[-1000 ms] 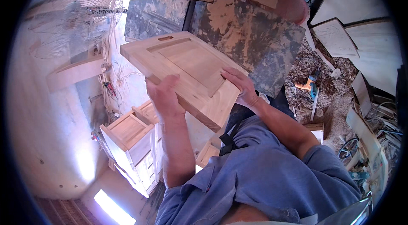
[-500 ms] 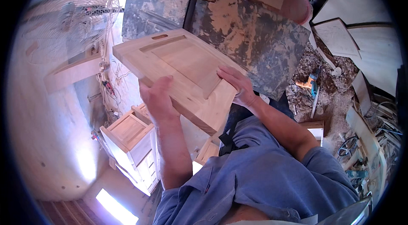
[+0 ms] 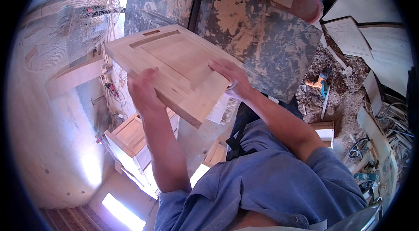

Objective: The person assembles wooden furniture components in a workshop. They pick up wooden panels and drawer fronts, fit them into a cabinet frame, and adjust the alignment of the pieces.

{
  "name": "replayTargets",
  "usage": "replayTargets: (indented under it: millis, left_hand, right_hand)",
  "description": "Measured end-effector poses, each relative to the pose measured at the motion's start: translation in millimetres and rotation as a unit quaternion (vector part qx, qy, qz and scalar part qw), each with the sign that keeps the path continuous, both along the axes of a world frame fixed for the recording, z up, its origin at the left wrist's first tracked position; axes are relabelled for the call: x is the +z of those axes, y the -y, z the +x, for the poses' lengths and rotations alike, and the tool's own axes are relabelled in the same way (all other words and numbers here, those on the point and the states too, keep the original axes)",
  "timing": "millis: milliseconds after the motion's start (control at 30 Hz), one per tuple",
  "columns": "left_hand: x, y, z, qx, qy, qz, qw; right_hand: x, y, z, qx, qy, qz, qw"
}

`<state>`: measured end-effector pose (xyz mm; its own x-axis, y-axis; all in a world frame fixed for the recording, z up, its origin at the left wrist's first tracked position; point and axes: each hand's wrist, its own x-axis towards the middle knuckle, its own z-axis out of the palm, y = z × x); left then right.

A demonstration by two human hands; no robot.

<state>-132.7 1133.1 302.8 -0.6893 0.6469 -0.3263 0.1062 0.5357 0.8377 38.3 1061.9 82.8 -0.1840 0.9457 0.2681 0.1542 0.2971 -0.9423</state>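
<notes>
Between both hands I hold a pale wooden panel (image 3: 174, 63) with a recessed field and a slot cut near its far end. My left hand (image 3: 146, 89) grips its left edge, thumb on top and the other fingers hidden beneath. My right hand (image 3: 231, 78) is closed round the right edge, fingertips resting on the face near the recess. The panel is tilted and held in front of a dark work table (image 3: 262, 43) caked with tan residue; whether it touches the table top I cannot tell.
A wire-caged fan (image 3: 70, 26) stands at far left. A wooden cabinet (image 3: 131, 137) sits below my left forearm. An orange and teal power tool (image 3: 321, 83) lies among shavings on the right, near leaning boards (image 3: 347, 37). Scrap wood (image 3: 395, 130) is piled at far right.
Both hands have shifted left and slightly toward the far side with the wooden panel, which is still gripped on both edges. My view has moved slightly.
</notes>
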Motion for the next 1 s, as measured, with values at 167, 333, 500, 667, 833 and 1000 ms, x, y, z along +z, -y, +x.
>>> replayTargets:
  millis: [167,333,500,667,833,1000]
  left_hand:
    - [-7.0,-22.7,-33.2,0.017,0.022,-0.001,1.000]
    - [-8.6,-43.1,-57.6,0.016,0.021,0.009,1.000]
    - [-13.0,-60.5,-94.1,0.009,0.039,0.022,0.999]
    - [-11.2,-82.0,-121.3,-0.008,0.032,0.014,0.999]
    - [-10.4,-105.8,-144.0,-0.005,0.046,0.008,0.999]
    - [-8.9,-120.4,-162.2,-0.022,0.055,0.009,0.998]
  right_hand:
    - [-4.5,-20.4,-26.3,0.000,-0.029,0.000,1.000]
    - [-6.5,-40.9,-48.3,-0.001,-0.011,-0.006,1.000]
    - [-4.8,-57.0,-70.0,-0.002,-0.039,-0.013,0.999]
    - [-10.1,-79.5,-97.6,-0.008,-0.072,0.002,0.997]
    - [-12.5,-99.5,-121.6,-0.014,-0.047,0.006,0.999]
    - [-18.0,-113.3,-140.0,-0.016,-0.034,0.008,0.999]
